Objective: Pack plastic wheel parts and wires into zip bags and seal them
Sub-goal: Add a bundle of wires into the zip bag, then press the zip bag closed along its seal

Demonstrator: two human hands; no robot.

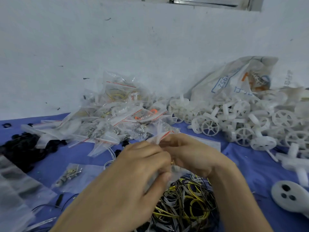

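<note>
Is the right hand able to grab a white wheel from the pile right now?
Probably not yet: the right hand grips the zip bag with the left hand. Nothing seems to block the wheel pile beside it.

A pale wall (117,47), flecked with small dark scuffs, fills the upper half and meets the far edge of a surface covered in blue cloth (250,166). A grey window frame (209,2) shows at the top, right of centre; the light is soft

Counter cloth (250,166) blue; wheel parts (242,121) translucent white; wires (189,203) yellow, grey, black; zip bags (117,111) clear, red-striped.
</note>
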